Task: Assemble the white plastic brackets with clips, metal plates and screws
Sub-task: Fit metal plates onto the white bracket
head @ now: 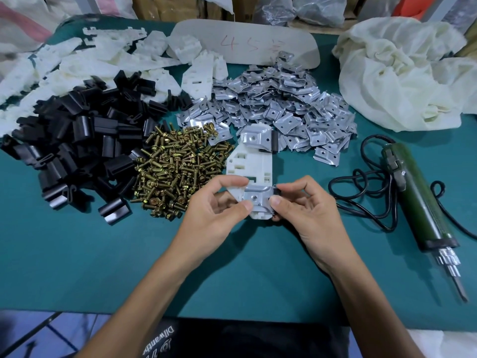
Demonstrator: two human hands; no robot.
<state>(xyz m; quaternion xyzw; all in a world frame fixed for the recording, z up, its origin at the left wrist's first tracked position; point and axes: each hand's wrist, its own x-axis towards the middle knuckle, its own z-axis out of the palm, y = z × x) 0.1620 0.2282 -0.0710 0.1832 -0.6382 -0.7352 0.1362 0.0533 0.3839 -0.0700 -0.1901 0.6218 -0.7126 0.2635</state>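
At frame centre, our left hand (215, 204) and right hand (303, 210) both pinch the bracket (246, 164) at its lower end, thumbs on its plate (259, 195).

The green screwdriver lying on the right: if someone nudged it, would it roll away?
Probably a little: the green screwdriver has a round barrel lying flat. Its black cord, coiled beside it, would likely drag and stop it. It looks stiff and fairly heavy.

Left hand (216, 204), right hand (304, 206) — close together, fingertips in pinch
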